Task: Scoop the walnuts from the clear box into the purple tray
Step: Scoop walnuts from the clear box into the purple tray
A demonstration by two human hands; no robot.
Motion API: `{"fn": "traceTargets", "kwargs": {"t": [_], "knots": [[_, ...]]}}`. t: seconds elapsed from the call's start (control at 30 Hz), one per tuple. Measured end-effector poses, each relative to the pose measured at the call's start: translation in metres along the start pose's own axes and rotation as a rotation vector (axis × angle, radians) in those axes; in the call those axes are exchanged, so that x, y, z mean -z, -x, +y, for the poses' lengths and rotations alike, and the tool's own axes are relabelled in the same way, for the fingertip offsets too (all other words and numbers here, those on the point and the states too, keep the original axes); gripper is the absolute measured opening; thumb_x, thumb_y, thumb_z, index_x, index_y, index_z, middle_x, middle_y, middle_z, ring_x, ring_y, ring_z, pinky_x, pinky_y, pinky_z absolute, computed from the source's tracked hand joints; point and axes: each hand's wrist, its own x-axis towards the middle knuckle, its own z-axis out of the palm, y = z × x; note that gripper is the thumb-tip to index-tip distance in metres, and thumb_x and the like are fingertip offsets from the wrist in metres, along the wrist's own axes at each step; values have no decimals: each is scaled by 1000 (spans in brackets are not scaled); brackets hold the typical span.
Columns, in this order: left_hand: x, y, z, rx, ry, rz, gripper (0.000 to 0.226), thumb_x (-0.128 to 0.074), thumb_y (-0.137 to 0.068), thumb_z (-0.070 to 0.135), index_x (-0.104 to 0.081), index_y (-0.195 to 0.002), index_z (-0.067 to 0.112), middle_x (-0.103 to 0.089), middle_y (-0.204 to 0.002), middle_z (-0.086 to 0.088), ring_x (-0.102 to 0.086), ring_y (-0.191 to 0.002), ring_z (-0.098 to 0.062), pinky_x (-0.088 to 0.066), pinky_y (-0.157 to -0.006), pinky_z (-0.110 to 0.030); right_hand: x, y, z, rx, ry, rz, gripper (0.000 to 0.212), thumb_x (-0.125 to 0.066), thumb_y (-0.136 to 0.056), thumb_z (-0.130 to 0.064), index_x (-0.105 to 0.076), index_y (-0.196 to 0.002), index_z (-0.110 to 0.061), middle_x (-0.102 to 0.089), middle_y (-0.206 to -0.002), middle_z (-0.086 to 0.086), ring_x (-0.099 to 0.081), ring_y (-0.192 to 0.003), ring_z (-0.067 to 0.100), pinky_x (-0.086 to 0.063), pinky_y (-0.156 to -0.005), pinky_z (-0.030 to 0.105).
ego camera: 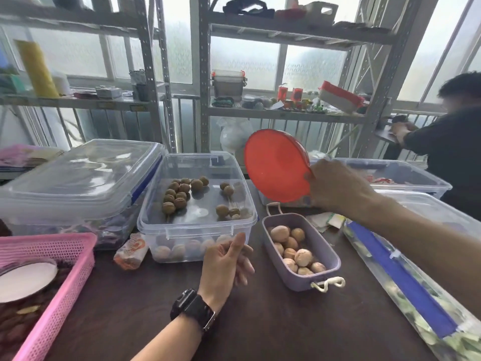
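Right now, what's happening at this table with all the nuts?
A person is moving walnuts from the clear box into the purple tray, which already holds several. The right hand holds a red round scoop up in the air. The left hand hovers empty by the box.

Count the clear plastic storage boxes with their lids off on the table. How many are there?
2. One open clear box sits centre, holding walnuts. Another open clear box sits far right, behind the right hand. Others there may be hidden.
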Motion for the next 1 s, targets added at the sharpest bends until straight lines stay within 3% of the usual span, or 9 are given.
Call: {"fn": "traceTargets", "kwargs": {"t": [0.1, 0.2, 0.33, 0.6, 0.7, 0.8, 0.93, 1.0], "knots": [[28, 1, 8, 11, 32, 12, 58, -57, -89, 51, -68, -79, -6, -64, -56, -24, -49, -31, -21, -31, -32, -17, -11, -24, -48, 146, 80, 106, 6, -52, -85, -21, -55, -83, -16, -52, -67, 2, -65, -75, 31, -41, -60, 31], [43, -3, 12, 27, 69, 78, 69, -56, -82, 59, -70, -75, -8, -62, -55, -24, -47, -30, -21, -29, -33, -17, -22, -45, -94, 288, 187, 90, 22, -50, -82, -11, -64, -99, -12, -66, -90, 9, -66, -81, 31, -45, -63, 34], [45, -7, 13, -36, 143, 155, 64, -57, -82, 61, -71, -62, 1, -58, -47, -22, -44, -28, -19, -29, -33, -18, -40, -71, -140, 415, 364, 40, 24, -56, -81, -7, -68, -101, -13, -69, -99, 8, -67, -88, 29, -40, -61, 32], [42, -13, 10, -105, 168, 424, 60, -61, -85, 49, -63, -43, 5, -46, -31, -12, -35, -22, -15, -26, -34, -14, -74, -124, -185, 330, 442, 23, 26, -56, -85, -10, -69, -107, -16, -69, -105, 5, -67, -95, 27, -49, -69, 32], [40, -14, 11, -120, 140, 444, 60, -60, -86, 46, -61, -41, 6, -43, -28, -8, -32, -21, -12, -26, -34, -14, -88, -137, -197, 332, 442, 10, 30, -50, -87, -6, -68, -110, -14, -68, -109, 6, -66, -100, 27, -52, -77, 33], [41, -14, 11, -117, 138, 437, 60, -60, -86, 44, -60, -42, 3, -42, -27, -7, -32, -21, -11, -27, -35, -14, -100, -138, -207, 365, 399, -52, 30, -49, -88, -7, -68, -110, -13, -69, -111, 6, -65, -102, 26, -47, -71, 29], [44, -15, 10, -113, 146, 405, 60, -61, -86, 44, -61, -43, 2, -44, -29, -7, -33, -21, -11, -27, -36, -14, -106, -133, -215, 372, 250, -136, 29, -49, -87, -8, -68, -108, -10, -68, -110, 11, -65, -102, 29, -55, -78, 34], [45, -16, 9, -120, 131, 404, 60, -61, -91, 40, -62, -42, 6, -45, -29, -7, -33, -21, -10, -28, -35, -14, -103, -132, -213, 358, 197, -158, 26, -55, -84, -11, -67, -106, -10, -68, -107, 11, -65, -100, 29, -53, -74, 33]]}}
